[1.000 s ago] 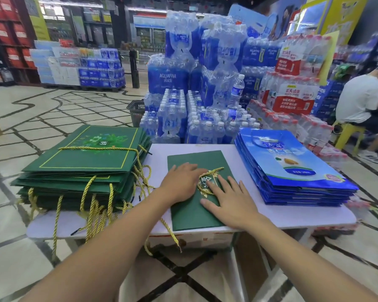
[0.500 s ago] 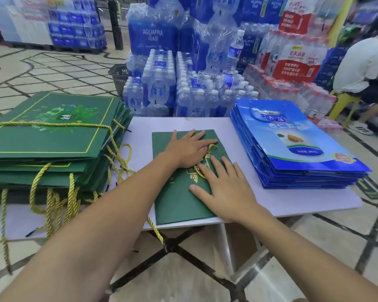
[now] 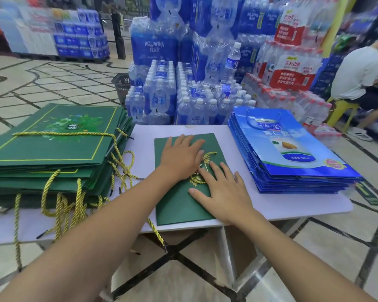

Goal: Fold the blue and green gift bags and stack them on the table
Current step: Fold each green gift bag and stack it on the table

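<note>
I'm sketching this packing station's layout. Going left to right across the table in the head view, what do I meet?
stack of green gift bags → folded green bag → stack of blue gift bags

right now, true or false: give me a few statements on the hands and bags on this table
1. Both the left hand and the right hand lie flat on the green bag. True.
2. The blue stack lies left of that bag. False: it lies to the right; the green stack is on the left.
3. The left hand holds a bottle. False: it holds nothing, its fingers straight on the bag.
4. A gold cord hangs over the table's near edge. True.
</note>
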